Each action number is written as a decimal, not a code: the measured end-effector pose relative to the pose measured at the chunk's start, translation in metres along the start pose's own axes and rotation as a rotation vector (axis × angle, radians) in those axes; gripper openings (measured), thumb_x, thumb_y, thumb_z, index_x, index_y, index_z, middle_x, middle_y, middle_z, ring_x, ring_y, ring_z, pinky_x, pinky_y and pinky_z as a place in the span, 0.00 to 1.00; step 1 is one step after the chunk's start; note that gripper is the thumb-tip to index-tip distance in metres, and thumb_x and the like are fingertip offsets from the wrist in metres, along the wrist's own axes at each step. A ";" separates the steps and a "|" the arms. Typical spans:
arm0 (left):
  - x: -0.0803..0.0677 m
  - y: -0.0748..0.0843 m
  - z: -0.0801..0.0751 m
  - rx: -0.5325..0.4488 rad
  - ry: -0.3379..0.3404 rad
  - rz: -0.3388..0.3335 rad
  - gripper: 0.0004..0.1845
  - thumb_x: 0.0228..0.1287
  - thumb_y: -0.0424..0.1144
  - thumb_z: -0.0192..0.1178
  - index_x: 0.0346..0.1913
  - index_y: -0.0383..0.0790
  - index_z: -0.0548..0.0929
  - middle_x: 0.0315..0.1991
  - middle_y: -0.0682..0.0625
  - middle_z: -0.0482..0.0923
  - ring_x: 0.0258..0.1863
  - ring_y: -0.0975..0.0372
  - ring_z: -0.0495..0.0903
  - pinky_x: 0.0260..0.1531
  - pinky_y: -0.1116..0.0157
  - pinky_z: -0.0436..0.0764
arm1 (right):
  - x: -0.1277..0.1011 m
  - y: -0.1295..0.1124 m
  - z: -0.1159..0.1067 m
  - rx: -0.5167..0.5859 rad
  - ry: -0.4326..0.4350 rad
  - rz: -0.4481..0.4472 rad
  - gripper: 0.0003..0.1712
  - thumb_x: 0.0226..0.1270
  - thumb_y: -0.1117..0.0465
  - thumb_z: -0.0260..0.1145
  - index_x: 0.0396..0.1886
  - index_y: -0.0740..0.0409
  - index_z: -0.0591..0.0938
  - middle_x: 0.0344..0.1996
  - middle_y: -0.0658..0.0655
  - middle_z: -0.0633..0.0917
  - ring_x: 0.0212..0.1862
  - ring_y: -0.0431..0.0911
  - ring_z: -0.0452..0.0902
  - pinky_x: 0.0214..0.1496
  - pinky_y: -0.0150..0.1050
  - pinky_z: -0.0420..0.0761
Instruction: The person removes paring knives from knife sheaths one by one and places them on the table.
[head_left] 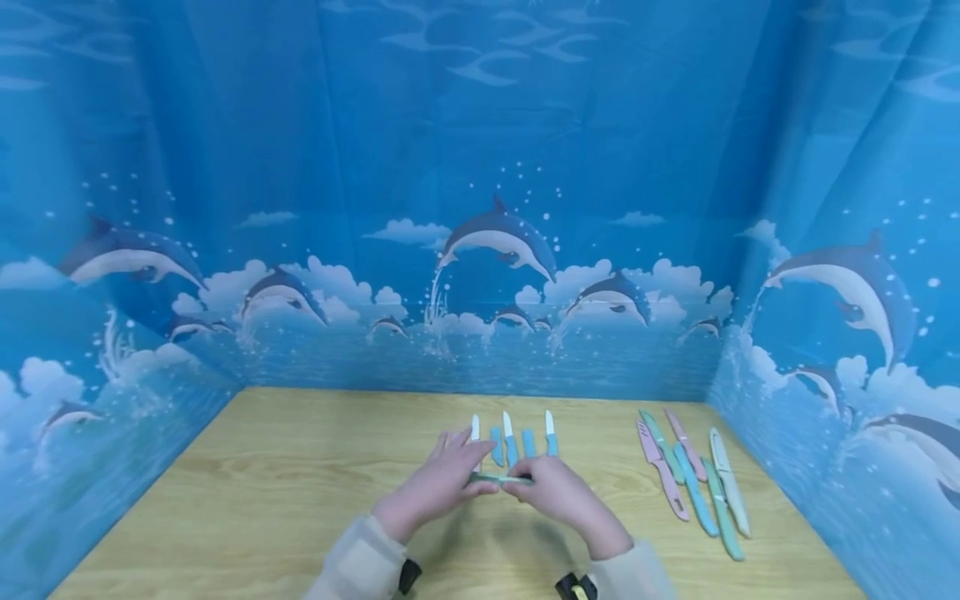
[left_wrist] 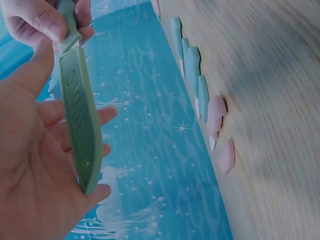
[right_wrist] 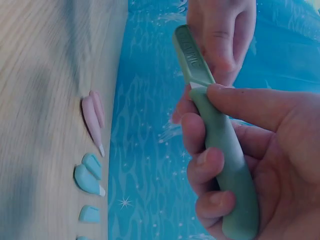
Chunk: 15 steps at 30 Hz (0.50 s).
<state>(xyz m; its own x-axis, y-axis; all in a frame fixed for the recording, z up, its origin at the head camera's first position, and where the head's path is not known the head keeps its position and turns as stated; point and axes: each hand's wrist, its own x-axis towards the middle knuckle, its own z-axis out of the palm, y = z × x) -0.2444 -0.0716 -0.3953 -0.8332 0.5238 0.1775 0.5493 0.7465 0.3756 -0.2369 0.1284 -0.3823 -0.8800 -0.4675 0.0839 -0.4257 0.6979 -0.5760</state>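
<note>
The sage-green plastic paring knife with its matching ribbed sheath (head_left: 501, 479) is held just above the light wooden counter (head_left: 262, 500), near the middle of it, between the two hands. Its long axis runs across the person's front, roughly from three o'clock to nine o'clock in the head view: handle end toward three, sheathed tip toward nine. The right hand (head_left: 555, 493) is wrapped around the handle, fingers curled under and thumb pressed on top near the joint with the sheath, as the right wrist view shows plainly. The left hand (left_wrist: 35, 165) cradles the sheath along its palm and fingers, which lie fairly straight under it; I cannot tell whether they pinch it.

The sheath looks nearly fully seated, with only a thin pale line at the joint, so I judge this knife to be at the very point of being covered or uncovered. Which of the two it is, I cannot say.

At twelve o'clock from the hands, a short row of bare white-bladed knives with blue handles (head_left: 512, 443) lies with loose blue sheaths between them, tips pointing away from the person; these seem to be the unsheathed lot. Out at two to three o'clock lies a bunch of sheathed knives in pink, teal, green and pale cream (head_left: 693, 483), lying lengthwise, near the right wall. Around the counter on three sides hangs a blue dolphin-printed cloth backdrop (head_left: 495, 242).
</note>
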 end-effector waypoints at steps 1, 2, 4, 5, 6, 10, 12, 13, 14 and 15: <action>-0.001 0.000 0.000 0.003 -0.009 -0.002 0.35 0.65 0.57 0.56 0.70 0.41 0.67 0.69 0.41 0.65 0.74 0.42 0.52 0.72 0.43 0.46 | 0.000 -0.001 0.001 -0.007 -0.004 0.000 0.13 0.66 0.54 0.65 0.39 0.60 0.85 0.28 0.50 0.84 0.27 0.38 0.74 0.31 0.37 0.77; -0.002 0.001 0.001 0.007 -0.019 -0.002 0.35 0.65 0.57 0.56 0.69 0.41 0.67 0.68 0.41 0.67 0.73 0.41 0.52 0.71 0.43 0.48 | 0.000 -0.001 0.001 -0.013 -0.008 0.001 0.13 0.66 0.54 0.65 0.38 0.59 0.85 0.27 0.49 0.84 0.27 0.38 0.74 0.31 0.37 0.77; -0.003 0.001 0.002 0.022 -0.029 0.008 0.33 0.65 0.57 0.55 0.68 0.41 0.70 0.64 0.42 0.72 0.70 0.43 0.61 0.70 0.46 0.57 | 0.001 -0.002 0.002 -0.021 -0.015 0.003 0.12 0.66 0.54 0.65 0.38 0.59 0.86 0.27 0.49 0.84 0.27 0.37 0.74 0.31 0.36 0.76; -0.004 0.001 0.003 0.022 -0.037 0.013 0.32 0.66 0.56 0.55 0.67 0.41 0.71 0.62 0.43 0.75 0.68 0.44 0.66 0.68 0.48 0.62 | 0.001 -0.003 0.002 -0.024 -0.019 0.004 0.12 0.66 0.54 0.65 0.38 0.58 0.86 0.28 0.49 0.84 0.27 0.37 0.73 0.31 0.36 0.76; -0.005 0.002 0.004 0.028 -0.047 0.018 0.31 0.66 0.56 0.55 0.66 0.41 0.72 0.59 0.44 0.78 0.64 0.47 0.72 0.64 0.50 0.69 | 0.001 -0.003 0.002 -0.020 -0.025 0.004 0.11 0.66 0.54 0.65 0.37 0.58 0.86 0.28 0.49 0.84 0.27 0.37 0.74 0.31 0.36 0.76; -0.010 0.003 0.008 0.047 -0.081 0.037 0.25 0.66 0.54 0.56 0.59 0.42 0.78 0.47 0.50 0.85 0.42 0.60 0.85 0.44 0.62 0.82 | 0.001 -0.003 0.004 0.016 -0.059 0.008 0.10 0.66 0.55 0.65 0.35 0.56 0.86 0.29 0.51 0.85 0.28 0.40 0.75 0.30 0.36 0.75; -0.011 0.003 0.010 0.043 -0.086 0.038 0.22 0.67 0.53 0.56 0.56 0.43 0.80 0.41 0.52 0.86 0.36 0.65 0.84 0.39 0.65 0.82 | 0.001 -0.002 0.003 0.035 -0.070 0.010 0.09 0.65 0.54 0.66 0.34 0.56 0.85 0.28 0.51 0.85 0.29 0.41 0.76 0.30 0.36 0.75; -0.012 0.003 0.011 0.043 -0.079 0.042 0.20 0.67 0.52 0.56 0.55 0.44 0.81 0.40 0.54 0.86 0.35 0.66 0.84 0.38 0.66 0.82 | 0.000 -0.002 0.003 0.046 -0.075 0.012 0.09 0.65 0.54 0.66 0.34 0.55 0.85 0.29 0.51 0.85 0.29 0.42 0.77 0.30 0.37 0.75; -0.012 0.004 0.011 0.043 -0.068 0.048 0.18 0.67 0.51 0.57 0.53 0.45 0.82 0.39 0.55 0.86 0.33 0.68 0.83 0.37 0.67 0.82 | 0.000 -0.001 0.003 0.055 -0.077 0.011 0.09 0.65 0.54 0.66 0.33 0.55 0.85 0.29 0.52 0.85 0.30 0.43 0.77 0.30 0.37 0.75; -0.013 0.004 0.010 0.033 -0.068 0.047 0.16 0.68 0.50 0.57 0.51 0.45 0.83 0.36 0.56 0.85 0.31 0.69 0.82 0.35 0.68 0.81 | 0.000 -0.001 0.002 0.059 -0.078 0.007 0.09 0.65 0.54 0.66 0.33 0.55 0.85 0.29 0.52 0.85 0.30 0.43 0.77 0.30 0.37 0.75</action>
<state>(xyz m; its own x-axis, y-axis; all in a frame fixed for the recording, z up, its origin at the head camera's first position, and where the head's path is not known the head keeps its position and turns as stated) -0.2310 -0.0711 -0.4054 -0.8009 0.5841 0.1318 0.5903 0.7332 0.3376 -0.2357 0.1268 -0.3832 -0.8630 -0.5050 0.0173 -0.4042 0.6694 -0.6233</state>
